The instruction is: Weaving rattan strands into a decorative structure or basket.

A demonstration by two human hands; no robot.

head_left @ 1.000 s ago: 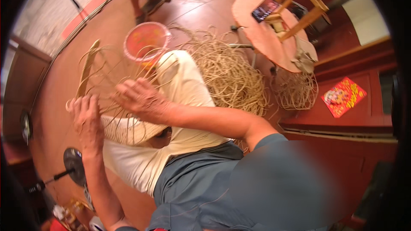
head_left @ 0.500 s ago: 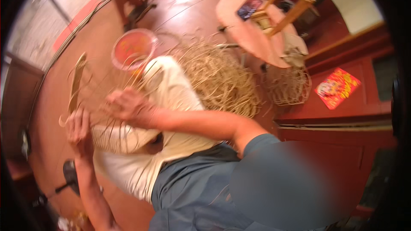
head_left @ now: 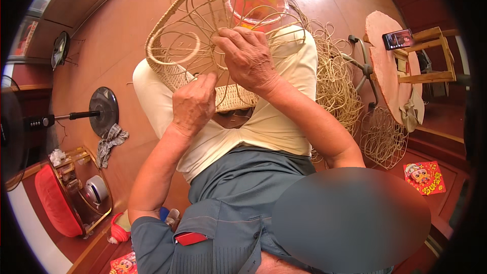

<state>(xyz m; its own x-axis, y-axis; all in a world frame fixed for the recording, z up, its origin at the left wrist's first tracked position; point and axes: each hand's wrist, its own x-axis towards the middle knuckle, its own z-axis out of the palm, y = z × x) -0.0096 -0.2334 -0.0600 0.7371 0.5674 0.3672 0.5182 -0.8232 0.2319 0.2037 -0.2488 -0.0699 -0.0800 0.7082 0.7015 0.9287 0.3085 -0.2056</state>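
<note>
A half-woven cane basket (head_left: 236, 96) rests between my knees, with bare ribs and long loose strands looping out of its woven sides. My left hand (head_left: 194, 102) is closed at the near part of the ribs, fingertips pressed together on a cane strand. Just above and to the right, my right hand (head_left: 247, 57) has its fingers curled in a pinch on a strand among the ribs. The fingertips partly hide what each hand grips. One loose cane loop curls in front of the woven wall, left of my hands.
A heap of loose cane (head_left: 332, 89) lies by my right knee, with a red bucket (head_left: 259, 1) beyond my knees. At right stand a pink-topped table (head_left: 378, 66) bearing a phone (head_left: 398, 39) and a wooden frame (head_left: 439, 61). A black fan base (head_left: 104, 109) stands at left.
The view has swung to the left. My hands, farther apart before, are now close together over the basket, and the basket has turned on my lap.
</note>
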